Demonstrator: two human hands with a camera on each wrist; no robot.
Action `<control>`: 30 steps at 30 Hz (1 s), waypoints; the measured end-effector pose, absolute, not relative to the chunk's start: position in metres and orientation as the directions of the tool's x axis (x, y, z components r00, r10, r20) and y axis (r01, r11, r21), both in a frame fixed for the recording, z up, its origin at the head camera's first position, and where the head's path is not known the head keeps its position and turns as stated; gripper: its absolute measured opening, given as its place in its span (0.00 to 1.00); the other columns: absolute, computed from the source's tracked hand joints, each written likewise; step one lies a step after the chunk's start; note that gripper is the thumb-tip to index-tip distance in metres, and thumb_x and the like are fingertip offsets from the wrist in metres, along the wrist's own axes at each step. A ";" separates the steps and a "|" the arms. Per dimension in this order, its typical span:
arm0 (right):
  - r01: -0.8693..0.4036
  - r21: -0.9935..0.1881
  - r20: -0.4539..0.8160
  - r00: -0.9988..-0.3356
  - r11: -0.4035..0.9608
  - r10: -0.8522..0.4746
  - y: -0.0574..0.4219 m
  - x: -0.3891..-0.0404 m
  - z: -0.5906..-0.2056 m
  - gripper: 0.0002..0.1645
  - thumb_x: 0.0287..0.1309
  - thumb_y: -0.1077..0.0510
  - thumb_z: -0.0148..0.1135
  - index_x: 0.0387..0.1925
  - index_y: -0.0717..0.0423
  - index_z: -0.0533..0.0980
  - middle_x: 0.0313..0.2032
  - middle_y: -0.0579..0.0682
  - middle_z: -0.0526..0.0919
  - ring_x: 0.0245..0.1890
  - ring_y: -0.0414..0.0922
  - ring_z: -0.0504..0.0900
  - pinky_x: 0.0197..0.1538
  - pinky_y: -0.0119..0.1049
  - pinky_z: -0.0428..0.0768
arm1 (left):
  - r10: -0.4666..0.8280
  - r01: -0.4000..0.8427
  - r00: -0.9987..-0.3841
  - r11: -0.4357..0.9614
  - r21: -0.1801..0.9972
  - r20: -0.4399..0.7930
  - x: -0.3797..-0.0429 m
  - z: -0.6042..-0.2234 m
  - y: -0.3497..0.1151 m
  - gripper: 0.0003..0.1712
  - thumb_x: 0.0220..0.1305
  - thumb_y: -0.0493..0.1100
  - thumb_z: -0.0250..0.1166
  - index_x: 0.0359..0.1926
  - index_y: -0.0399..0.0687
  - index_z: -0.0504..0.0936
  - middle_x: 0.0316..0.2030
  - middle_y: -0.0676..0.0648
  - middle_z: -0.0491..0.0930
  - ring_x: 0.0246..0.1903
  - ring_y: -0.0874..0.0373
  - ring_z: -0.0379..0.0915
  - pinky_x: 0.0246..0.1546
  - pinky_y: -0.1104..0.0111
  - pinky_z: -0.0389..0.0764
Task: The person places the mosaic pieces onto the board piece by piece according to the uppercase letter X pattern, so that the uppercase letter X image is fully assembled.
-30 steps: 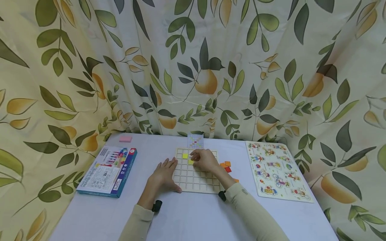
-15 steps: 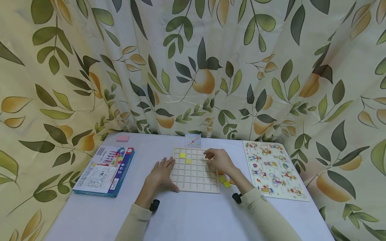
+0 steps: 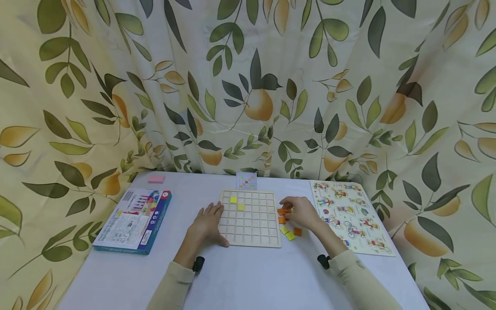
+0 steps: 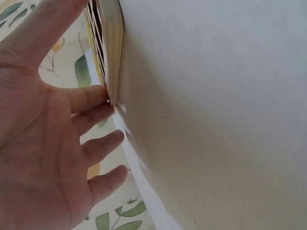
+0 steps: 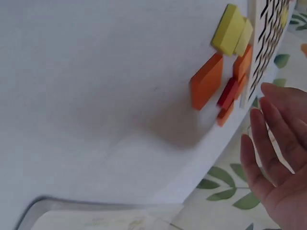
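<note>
A pale wooden grid board (image 3: 255,224) lies mid-table with two yellow square tiles, one (image 3: 233,200) near its upper left corner and the other (image 3: 240,207) diagonally below it. My left hand (image 3: 207,224) rests at the board's left edge, fingers spread, thumb by the near corner; in the left wrist view its fingertips meet the board's side (image 4: 111,52). Right of the board, my right hand (image 3: 304,212) hovers over loose tiles, fingers loosely bent and holding nothing. Among those are orange (image 5: 207,81), yellow (image 5: 229,29) and red (image 5: 228,93) tiles; the hand partly covers the pile in the head view.
A small coloured pattern card (image 3: 246,181) stands behind the board. To the left are a blue and white box (image 3: 129,219) and a pink block (image 3: 156,179). A picture board (image 3: 358,219) lies at the right. A leaf-print curtain (image 3: 248,86) hangs behind the white table.
My right hand has let go of the second yellow tile on the grid and moved right to the loose tiles. The left hand has stayed at the board's edge.
</note>
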State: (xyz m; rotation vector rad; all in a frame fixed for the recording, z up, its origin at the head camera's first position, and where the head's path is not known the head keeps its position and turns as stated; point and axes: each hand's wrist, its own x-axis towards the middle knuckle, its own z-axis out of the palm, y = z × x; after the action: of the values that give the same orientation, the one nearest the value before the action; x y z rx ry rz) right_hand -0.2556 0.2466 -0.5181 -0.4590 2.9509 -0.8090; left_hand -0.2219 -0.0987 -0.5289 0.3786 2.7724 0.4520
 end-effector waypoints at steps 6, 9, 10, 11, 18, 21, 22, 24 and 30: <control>-0.208 -0.530 -0.025 -0.965 0.822 -0.260 0.256 -0.256 -0.521 0.23 0.52 0.74 0.64 0.50 0.58 0.86 0.41 0.50 0.89 0.43 0.47 0.84 0.51 0.49 0.85 | 0.291 0.199 -0.918 0.925 0.323 -0.269 -0.226 -0.533 -0.100 0.79 0.35 0.63 0.88 0.81 0.38 0.55 0.82 0.40 0.50 0.81 0.40 0.42 0.80 0.44 0.46; -0.187 -0.527 -0.043 -0.968 0.829 -0.246 0.259 -0.257 -0.526 0.22 0.53 0.73 0.67 0.50 0.56 0.86 0.42 0.48 0.88 0.43 0.46 0.83 0.52 0.47 0.85 | 0.298 0.203 -0.919 0.920 0.335 -0.260 -0.227 -0.536 -0.101 0.79 0.34 0.64 0.89 0.81 0.38 0.55 0.82 0.40 0.51 0.81 0.40 0.42 0.79 0.43 0.46; -0.181 -0.524 -0.048 -0.969 0.832 -0.241 0.260 -0.257 -0.528 0.22 0.53 0.73 0.68 0.50 0.56 0.86 0.42 0.48 0.88 0.43 0.46 0.83 0.52 0.47 0.85 | 0.302 0.209 -0.917 0.920 0.332 -0.259 -0.228 -0.539 -0.101 0.80 0.34 0.65 0.88 0.82 0.38 0.54 0.82 0.40 0.50 0.81 0.40 0.42 0.80 0.43 0.45; -0.180 -0.521 -0.050 -0.970 0.835 -0.240 0.261 -0.257 -0.531 0.23 0.52 0.73 0.68 0.50 0.56 0.86 0.42 0.47 0.88 0.43 0.46 0.82 0.52 0.47 0.85 | 0.308 0.215 -0.916 0.917 0.335 -0.256 -0.228 -0.540 -0.102 0.80 0.34 0.65 0.88 0.81 0.38 0.54 0.82 0.40 0.50 0.81 0.40 0.42 0.80 0.43 0.46; -0.197 -0.502 -0.037 -0.968 0.842 -0.248 0.265 -0.258 -0.539 0.24 0.49 0.71 0.71 0.50 0.56 0.85 0.41 0.45 0.88 0.40 0.44 0.81 0.48 0.44 0.84 | 0.307 0.216 -0.920 0.917 0.336 -0.245 -0.230 -0.550 -0.102 0.81 0.33 0.66 0.88 0.82 0.42 0.54 0.83 0.42 0.49 0.82 0.41 0.41 0.80 0.43 0.45; -0.196 -0.488 -0.044 -0.968 0.850 -0.248 0.265 -0.259 -0.538 0.26 0.49 0.70 0.73 0.53 0.55 0.84 0.39 0.45 0.87 0.37 0.44 0.80 0.43 0.41 0.83 | 0.301 0.211 -0.921 0.919 0.332 -0.247 -0.230 -0.548 -0.101 0.81 0.33 0.65 0.88 0.83 0.42 0.53 0.83 0.42 0.49 0.82 0.42 0.41 0.80 0.44 0.45; -0.190 -0.487 -0.050 -0.968 0.853 -0.245 0.266 -0.259 -0.537 0.28 0.49 0.69 0.73 0.55 0.55 0.83 0.38 0.45 0.86 0.36 0.44 0.79 0.42 0.40 0.83 | 0.300 0.210 -0.920 0.920 0.331 -0.252 -0.230 -0.547 -0.101 0.81 0.33 0.65 0.88 0.83 0.42 0.53 0.83 0.42 0.49 0.82 0.42 0.41 0.80 0.44 0.45; -0.190 -0.478 -0.056 -0.968 0.858 -0.245 0.266 -0.259 -0.535 0.32 0.49 0.68 0.74 0.59 0.55 0.81 0.36 0.46 0.86 0.33 0.43 0.79 0.39 0.38 0.82 | 0.294 0.199 -0.916 0.923 0.328 -0.271 -0.231 -0.545 -0.101 0.82 0.33 0.65 0.88 0.83 0.43 0.52 0.83 0.43 0.48 0.82 0.43 0.40 0.80 0.45 0.44; -0.187 -0.482 -0.041 -0.971 0.856 -0.236 0.265 -0.257 -0.531 0.40 0.48 0.67 0.76 0.66 0.56 0.76 0.35 0.47 0.85 0.30 0.44 0.78 0.35 0.37 0.80 | 0.288 0.193 -0.914 0.929 0.316 -0.287 -0.232 -0.548 -0.100 0.82 0.34 0.66 0.88 0.83 0.43 0.52 0.83 0.43 0.47 0.82 0.43 0.39 0.80 0.45 0.44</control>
State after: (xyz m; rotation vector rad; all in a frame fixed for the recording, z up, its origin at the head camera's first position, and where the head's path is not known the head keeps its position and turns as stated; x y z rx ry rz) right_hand -0.2573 0.2648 -0.5315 -0.3349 2.9313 -0.7453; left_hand -0.2321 -0.1005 -0.5479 0.3539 2.7551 0.4045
